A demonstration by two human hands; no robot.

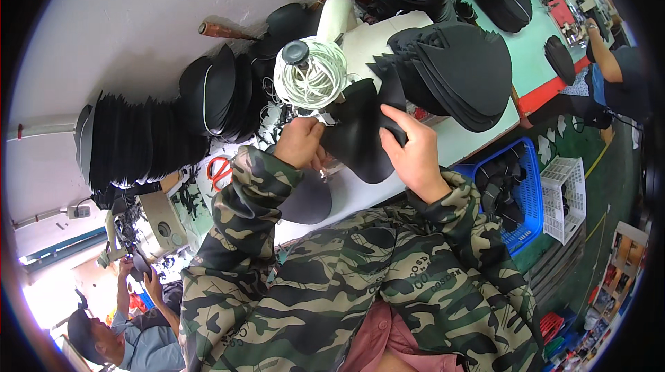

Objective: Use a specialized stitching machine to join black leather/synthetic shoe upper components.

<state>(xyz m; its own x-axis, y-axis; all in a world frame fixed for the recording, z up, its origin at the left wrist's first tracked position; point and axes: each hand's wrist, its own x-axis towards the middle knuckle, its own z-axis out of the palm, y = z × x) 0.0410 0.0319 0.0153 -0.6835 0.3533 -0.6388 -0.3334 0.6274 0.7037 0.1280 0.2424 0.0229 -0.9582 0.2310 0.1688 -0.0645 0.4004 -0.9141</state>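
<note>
A thin, smooth black curved sheet (364,140) is held upright in front of me over the work table. My left hand (299,143) has its fingers curled and pinched at the sheet's left edge; the fingertips are partly hidden. On the other side, my right hand (418,154) grips the right edge between thumb and fingers. Just behind the sheet stands a white sewing machine (337,15) with a coil of white cord (315,81) around its black-capped post. Another black sheet piece (307,200) lies on the table below my left hand.
Stacks of black sheet pieces (460,71) stand on the table's right, with more stacks (138,140) along the left wall. Orange-handled scissors (219,172) lie left. A blue basket (532,195) and white crate (576,185) sit right. Co-workers (114,344) are at both sides.
</note>
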